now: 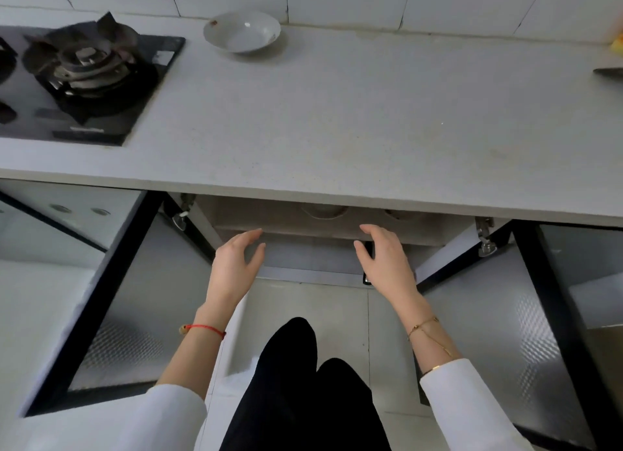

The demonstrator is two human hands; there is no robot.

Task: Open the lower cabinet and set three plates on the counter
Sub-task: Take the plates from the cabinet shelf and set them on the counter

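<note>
Both cabinet doors are swung wide, the left door (135, 302) out past the left hand (232, 265) and the right door (488, 315) out past the right hand (387, 258). The hands are apart with fingers loosely spread, holding nothing, right at the mouth of the lower cabinet (320, 221). Some rounded dishes sit on the shelf just beyond the fingertips, hard to make out. One plate (242, 32) is on the counter (337, 120) well beyond the left hand, beside the gas stove (81, 76).
</note>
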